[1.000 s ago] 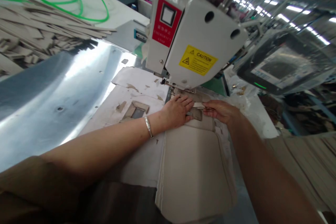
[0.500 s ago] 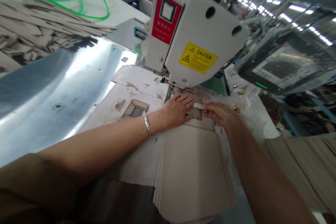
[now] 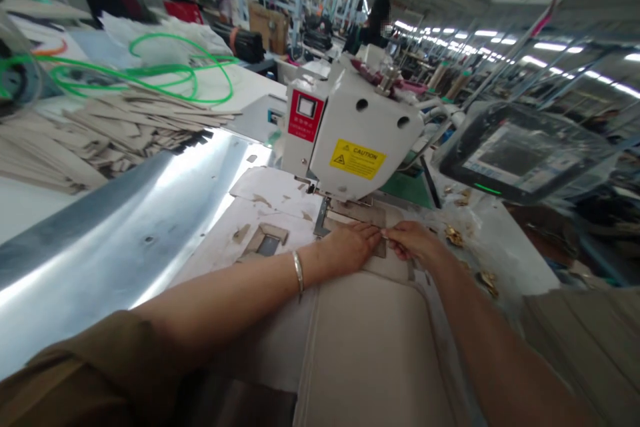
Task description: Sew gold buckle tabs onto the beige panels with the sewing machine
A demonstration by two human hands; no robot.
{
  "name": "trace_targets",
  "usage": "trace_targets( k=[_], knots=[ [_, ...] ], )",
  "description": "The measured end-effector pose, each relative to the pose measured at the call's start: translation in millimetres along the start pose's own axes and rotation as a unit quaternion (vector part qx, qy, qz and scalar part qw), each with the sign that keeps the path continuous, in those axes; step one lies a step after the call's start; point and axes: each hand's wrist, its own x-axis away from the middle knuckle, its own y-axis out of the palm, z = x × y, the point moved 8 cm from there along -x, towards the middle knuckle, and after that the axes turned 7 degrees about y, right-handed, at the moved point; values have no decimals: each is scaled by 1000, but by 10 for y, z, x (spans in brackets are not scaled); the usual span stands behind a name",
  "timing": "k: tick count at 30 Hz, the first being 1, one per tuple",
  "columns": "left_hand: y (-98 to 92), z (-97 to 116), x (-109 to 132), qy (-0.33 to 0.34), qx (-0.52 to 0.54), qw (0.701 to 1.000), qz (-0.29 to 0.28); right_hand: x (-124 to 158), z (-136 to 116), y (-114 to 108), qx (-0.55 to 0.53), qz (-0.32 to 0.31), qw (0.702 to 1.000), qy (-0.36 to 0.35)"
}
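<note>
My left hand [image 3: 353, 247] lies flat on a folded beige panel [image 3: 367, 353], a silver bangle [image 3: 299, 273] on its wrist. My right hand [image 3: 413, 243] meets it fingertip to fingertip, its fingers closed at the panel's far edge. Just beyond the hands, a flat brown piece [image 3: 357, 215] lies under the white head of an industrial sewing machine [image 3: 357, 147]. A metal foot arm [image 3: 321, 219] stands just left of my left fingers. A white template sheet [image 3: 273, 197] with a small cut-out window lies left of the hands.
A curved, shiny metal sheet [image 3: 125, 227] spreads on the left, with a pile of beige cut pieces [image 3: 120, 133] and green tubing [image 3: 175, 73] behind it. A plastic-covered control screen [image 3: 520, 153] hangs right. Gold scraps [image 3: 454, 235] lie nearby. A co-worker [image 3: 377, 30] sits far back.
The view has tilted up and back, so the machine looks smaller. My hands have moved closer together, and the pale strip between them is no longer visible.
</note>
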Motion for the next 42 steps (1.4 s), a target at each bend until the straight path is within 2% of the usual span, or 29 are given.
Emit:
trace_targets(
  k=[3, 8, 12, 19, 22, 27, 33, 42],
  knots=[
    [-69, -17, 24, -33, -9, 999, -5, -26, 22, -1, 2, -1, 1000, 1],
    [-219, -197, 367, -125, -27, 992, -17, -26, 27, -20, 5, 19, 1000, -18],
    [-250, -208, 513, -152, -71, 985, -26, -2, 24, -7, 2, 13, 1000, -27],
    [-165, -119, 433, -191, -94, 976, -54, 0, 34, 20, -9, -1, 1000, -26],
    [-208, -103, 390, -208, -106, 971, -46, -9, 45, 24, -12, -3, 1000, -24],
    [-309, -158, 330, -260, -70, 963, -17, -37, 50, 24, -8, -14, 1000, -22],
    [-269, -114, 373, -259, -78, 963, -1, -81, 74, 29, -11, -24, 999, -19],
    [-305, -161, 286, -287, -75, 955, -29, -28, 56, 33, -10, -19, 999, -28]
  ],
)
